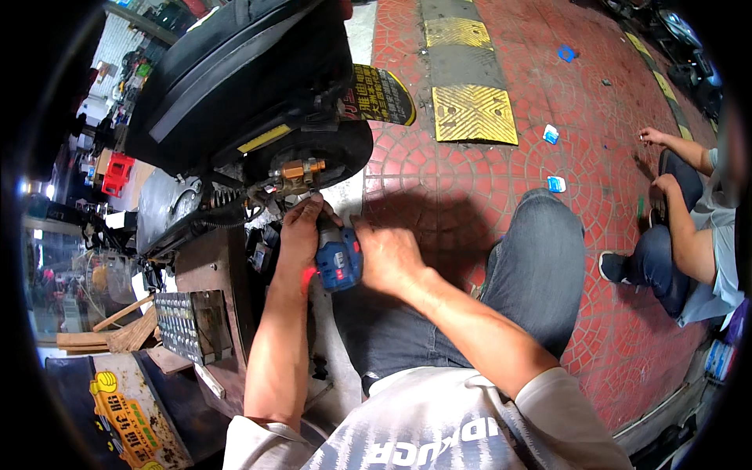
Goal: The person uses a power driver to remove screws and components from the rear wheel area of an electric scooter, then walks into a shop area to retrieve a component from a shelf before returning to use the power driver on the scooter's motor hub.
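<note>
Blue cordless driver, one, closed in the right hand; left hand, grip unclear, near one orange brake caliper.

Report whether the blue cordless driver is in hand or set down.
In hand: the right hand holds the blue cordless driver, and the left hand is at its front end.

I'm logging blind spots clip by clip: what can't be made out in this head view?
- Head view: the working tip of the blue power tool, hidden by the left hand.
- Head view: the upper part of the wheel, behind black bodywork.
- Head view: part of the co-worker, cut off by the right rim.
- Head view: the far-left clutter, too small and blurred.
</note>
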Demonstrator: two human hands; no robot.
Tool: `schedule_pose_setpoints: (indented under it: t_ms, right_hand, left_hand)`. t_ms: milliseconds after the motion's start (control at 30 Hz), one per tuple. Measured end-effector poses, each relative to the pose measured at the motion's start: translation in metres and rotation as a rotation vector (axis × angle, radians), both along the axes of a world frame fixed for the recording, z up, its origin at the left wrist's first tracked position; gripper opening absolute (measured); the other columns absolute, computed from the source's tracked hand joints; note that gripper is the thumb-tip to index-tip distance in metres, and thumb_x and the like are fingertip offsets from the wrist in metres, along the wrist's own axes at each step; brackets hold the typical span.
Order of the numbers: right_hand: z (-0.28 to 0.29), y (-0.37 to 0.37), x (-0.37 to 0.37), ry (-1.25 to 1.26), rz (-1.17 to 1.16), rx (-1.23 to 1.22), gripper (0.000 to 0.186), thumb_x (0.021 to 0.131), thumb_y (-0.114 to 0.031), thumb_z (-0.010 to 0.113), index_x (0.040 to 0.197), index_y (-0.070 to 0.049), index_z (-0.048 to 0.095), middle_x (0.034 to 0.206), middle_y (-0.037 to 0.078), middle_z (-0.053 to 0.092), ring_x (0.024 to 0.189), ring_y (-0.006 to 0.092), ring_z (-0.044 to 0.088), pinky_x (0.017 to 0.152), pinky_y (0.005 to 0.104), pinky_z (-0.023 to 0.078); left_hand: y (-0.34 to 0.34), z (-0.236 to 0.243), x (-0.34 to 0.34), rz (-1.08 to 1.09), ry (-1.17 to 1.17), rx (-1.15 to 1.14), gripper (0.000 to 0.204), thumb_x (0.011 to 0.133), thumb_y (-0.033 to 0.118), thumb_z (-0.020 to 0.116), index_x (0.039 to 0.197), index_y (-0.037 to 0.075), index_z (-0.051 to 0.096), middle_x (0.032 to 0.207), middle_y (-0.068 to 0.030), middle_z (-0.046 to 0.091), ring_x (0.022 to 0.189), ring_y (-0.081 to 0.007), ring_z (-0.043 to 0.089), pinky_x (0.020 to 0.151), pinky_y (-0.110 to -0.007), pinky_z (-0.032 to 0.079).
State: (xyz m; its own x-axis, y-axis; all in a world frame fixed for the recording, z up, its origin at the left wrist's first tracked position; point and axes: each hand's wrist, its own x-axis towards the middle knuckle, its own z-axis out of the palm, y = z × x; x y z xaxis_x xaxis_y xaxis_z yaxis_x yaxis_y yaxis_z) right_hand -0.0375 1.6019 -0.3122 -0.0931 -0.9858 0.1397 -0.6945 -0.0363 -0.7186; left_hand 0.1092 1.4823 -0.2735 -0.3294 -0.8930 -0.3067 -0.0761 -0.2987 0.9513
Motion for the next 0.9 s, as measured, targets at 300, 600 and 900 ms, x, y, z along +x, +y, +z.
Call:
schedule_pose_setpoints:
  t_ms: [300, 600, 900]
  right_hand:
    - [0.019, 0.031, 0.023, -0.211, 0.135, 0.021, 0.066, 0.072, -0.007, 0.070, 0.135, 0.006, 0.055, 0.091, 0.030, 0.073, 0.087, 0.0480, 0.072, 0.078, 0.0557, 0.058]
    - [0.044, 0.035, 0.017, -0.360, 0.299, 0.044, 0.074, 0.073, -0.023, 0.088, 0.136, -0.003, 0.054, 0.098, 0.025, 0.074, 0.096, 0.0469, 0.072, 0.081, 0.0513, 0.058]
    - [0.104, 0.038, 0.029, -0.407, 0.375, -0.093, 0.067, 0.078, -0.023, 0.094, 0.132, -0.001, 0.061, 0.094, 0.015, 0.079, 0.085, 0.0294, 0.080, 0.077, 0.0385, 0.061]
  left_hand:
    - [0.046, 0.042, 0.024, 0.095, 0.129, 0.186, 0.026, 0.105, 0.028, 0.065, 0.094, 0.004, 0.066, 0.082, -0.0094, 0.068, 0.076, -0.0221, 0.068, 0.071, -0.035, 0.056]
    - [0.078, 0.024, 0.052, 0.381, 0.507, 0.301, 0.025, 0.106, 0.025, 0.061, 0.098, 0.002, 0.065, 0.090, -0.0131, 0.069, 0.082, -0.0274, 0.069, 0.078, -0.040, 0.060]
    - [0.093, 0.080, 0.047, 0.430, 0.729, 0.185, 0.025, 0.107, 0.024, 0.062, 0.102, 0.001, 0.068, 0.095, -0.0131, 0.072, 0.086, -0.0254, 0.071, 0.081, -0.039, 0.059]
